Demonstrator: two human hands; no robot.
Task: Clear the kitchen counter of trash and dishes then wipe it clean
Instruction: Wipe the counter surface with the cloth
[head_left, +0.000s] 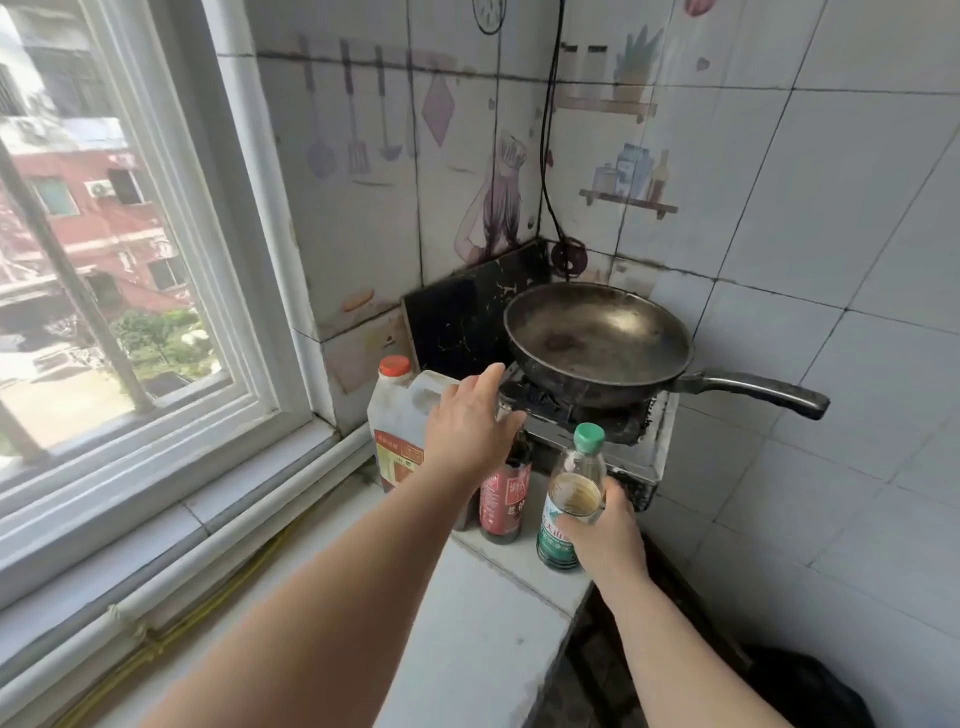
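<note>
White-tiled tabletop under the window carries a jug, a dark bottle and a green-capped bottle, which the right hand grips. The left hand reaches flat-fingered over the dark bottle. Clearing looks underway and wiping unstarted; no cloth is visible.

left arm: bare, stretched way out forward from the lower left
left hand: palm down, fingers pretty much straight, holding nothing
right arm: bare, in from the lower right, not reaching as far
right hand: wrapped round the middle of a clear green-capped plastic bottle
</note>
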